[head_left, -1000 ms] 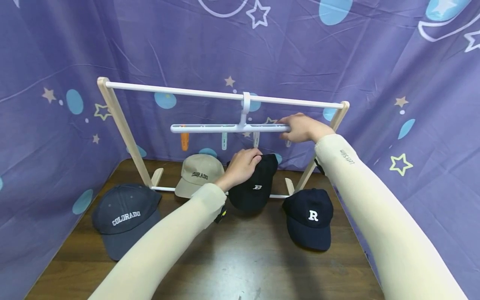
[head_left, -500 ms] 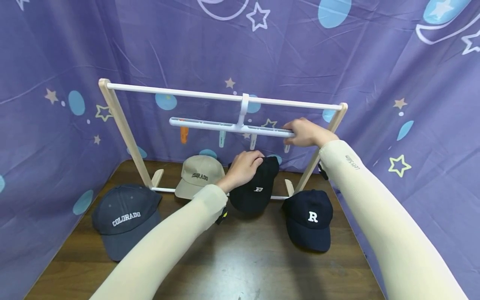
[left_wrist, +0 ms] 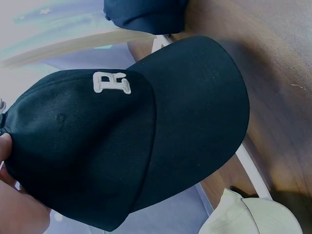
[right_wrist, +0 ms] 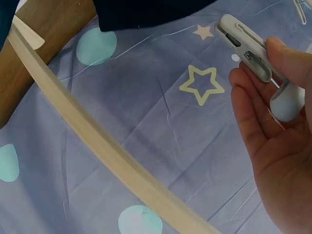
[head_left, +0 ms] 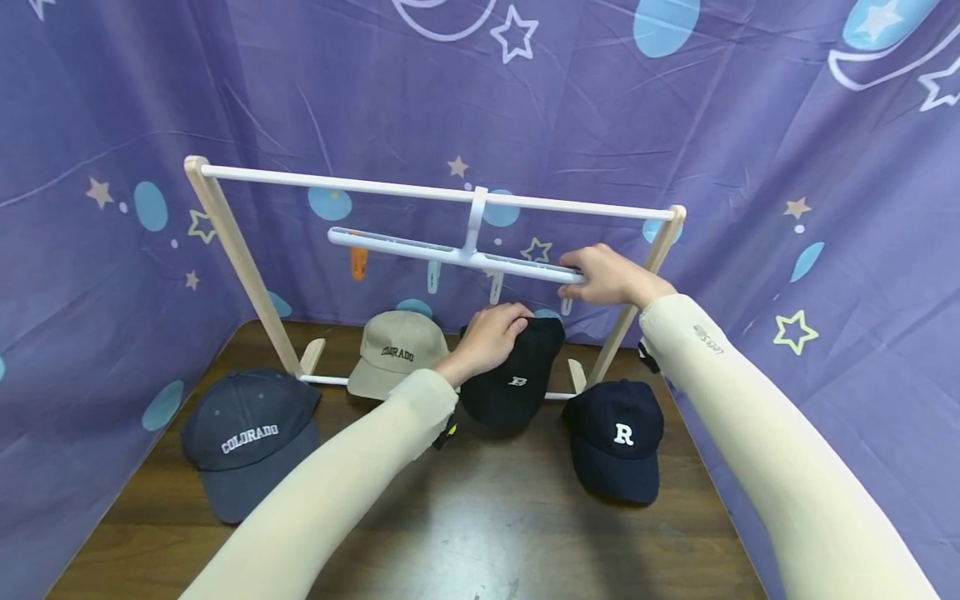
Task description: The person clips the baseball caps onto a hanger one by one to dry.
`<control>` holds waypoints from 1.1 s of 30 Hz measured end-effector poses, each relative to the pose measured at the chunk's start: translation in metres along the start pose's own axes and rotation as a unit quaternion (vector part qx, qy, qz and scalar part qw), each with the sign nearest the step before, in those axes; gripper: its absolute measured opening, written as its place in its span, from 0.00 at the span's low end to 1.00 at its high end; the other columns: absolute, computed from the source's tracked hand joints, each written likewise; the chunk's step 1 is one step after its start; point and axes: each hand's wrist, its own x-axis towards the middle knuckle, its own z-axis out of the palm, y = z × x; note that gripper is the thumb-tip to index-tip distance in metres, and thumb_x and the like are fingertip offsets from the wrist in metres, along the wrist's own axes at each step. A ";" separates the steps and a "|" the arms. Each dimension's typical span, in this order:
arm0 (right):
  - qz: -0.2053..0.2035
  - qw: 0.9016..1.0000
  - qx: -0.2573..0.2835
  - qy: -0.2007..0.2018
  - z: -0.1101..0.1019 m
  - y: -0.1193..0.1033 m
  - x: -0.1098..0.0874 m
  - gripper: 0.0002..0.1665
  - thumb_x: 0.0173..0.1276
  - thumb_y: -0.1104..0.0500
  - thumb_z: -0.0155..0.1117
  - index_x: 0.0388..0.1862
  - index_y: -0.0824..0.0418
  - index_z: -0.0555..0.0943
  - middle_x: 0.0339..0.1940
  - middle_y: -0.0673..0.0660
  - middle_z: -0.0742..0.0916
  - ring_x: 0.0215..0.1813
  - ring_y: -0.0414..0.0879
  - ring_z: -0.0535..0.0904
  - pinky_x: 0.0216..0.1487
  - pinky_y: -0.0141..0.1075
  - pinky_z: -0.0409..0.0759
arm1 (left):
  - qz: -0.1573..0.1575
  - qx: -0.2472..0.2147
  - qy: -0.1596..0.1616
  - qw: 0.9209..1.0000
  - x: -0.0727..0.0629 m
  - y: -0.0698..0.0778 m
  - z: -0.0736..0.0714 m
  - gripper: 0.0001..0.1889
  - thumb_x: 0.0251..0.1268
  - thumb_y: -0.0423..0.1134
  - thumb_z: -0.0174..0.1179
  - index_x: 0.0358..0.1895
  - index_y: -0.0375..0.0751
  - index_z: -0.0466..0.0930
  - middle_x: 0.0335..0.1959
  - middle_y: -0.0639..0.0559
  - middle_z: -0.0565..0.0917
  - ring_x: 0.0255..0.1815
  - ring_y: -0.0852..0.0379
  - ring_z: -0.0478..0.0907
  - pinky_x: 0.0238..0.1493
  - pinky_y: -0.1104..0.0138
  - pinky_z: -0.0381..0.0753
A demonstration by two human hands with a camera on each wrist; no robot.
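My left hand [head_left: 491, 333] pinches the top of a black cap [left_wrist: 97, 131] with a white letter on its front. In the left wrist view the cap's brim points away from my thumb and fingers. My right hand [head_left: 603, 275] is at the lowered right end of a pale blue hanger [head_left: 405, 247], which hooks over the rack's white rail. In the right wrist view, its thumb and fingers close on the grey-white hanger clip [right_wrist: 243, 48], beside the hanger's rounded end. Several other clips hang along the bar, among them an orange clip [head_left: 358, 263].
A beige cap [head_left: 397, 346] sits behind my left wrist. Dark grey [head_left: 247, 442] and navy [head_left: 618, 442] caps lie left and right on the wooden table [head_left: 465, 517]. The rack's wooden posts [head_left: 243, 262] stand before a purple curtain [head_left: 360, 83].
The hanger has gone from level to tilted, its right end lower and left end higher, as my right hand moved down. It has shifted slightly left. My left hand still pinches the black cap.
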 end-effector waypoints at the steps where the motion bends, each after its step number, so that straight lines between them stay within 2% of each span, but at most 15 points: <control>1: -0.001 1.000 0.004 0.001 0.001 0.000 -0.001 0.15 0.71 0.57 0.75 0.53 0.61 0.86 0.35 0.54 0.87 0.38 0.51 0.79 0.48 0.49 0.78 | 0.001 -0.001 -0.001 1.000 0.000 0.000 0.000 0.13 0.87 0.39 0.51 0.59 0.46 0.85 0.58 0.49 0.88 0.62 0.48 0.82 0.68 0.52 0.75; 10: -0.011 1.000 0.023 0.017 0.007 -0.001 -0.005 0.11 0.69 0.60 0.77 0.47 0.60 0.85 0.33 0.53 0.85 0.34 0.49 0.77 0.43 0.46 0.76 | 0.011 -0.002 0.000 1.000 0.000 0.005 0.003 0.12 0.86 0.38 0.52 0.58 0.45 0.85 0.57 0.49 0.87 0.63 0.50 0.83 0.67 0.52 0.75; 17: -0.027 0.999 0.031 0.035 0.012 -0.003 -0.007 0.10 0.67 0.61 0.78 0.40 0.58 0.83 0.29 0.52 0.82 0.32 0.47 0.75 0.39 0.43 0.74 | 0.005 0.000 -0.005 1.000 0.000 0.006 0.007 0.14 0.86 0.38 0.52 0.61 0.49 0.85 0.56 0.51 0.87 0.63 0.51 0.83 0.66 0.50 0.75; 23: -0.042 0.998 0.040 0.037 0.016 -0.004 -0.007 0.11 0.68 0.63 0.77 0.40 0.61 0.81 0.29 0.53 0.82 0.31 0.47 0.75 0.38 0.43 0.74 | 0.001 -0.011 -0.005 1.000 0.000 0.007 0.010 0.14 0.86 0.38 0.52 0.61 0.48 0.85 0.56 0.50 0.87 0.60 0.50 0.82 0.63 0.52 0.77; 33: -0.043 0.998 0.039 0.039 0.016 -0.006 -0.007 0.11 0.68 0.62 0.78 0.38 0.58 0.81 0.29 0.52 0.82 0.30 0.47 0.74 0.37 0.43 0.73 | -0.001 -0.021 -0.007 1.000 0.002 0.008 0.010 0.14 0.87 0.39 0.51 0.62 0.48 0.84 0.57 0.51 0.86 0.60 0.51 0.81 0.62 0.51 0.77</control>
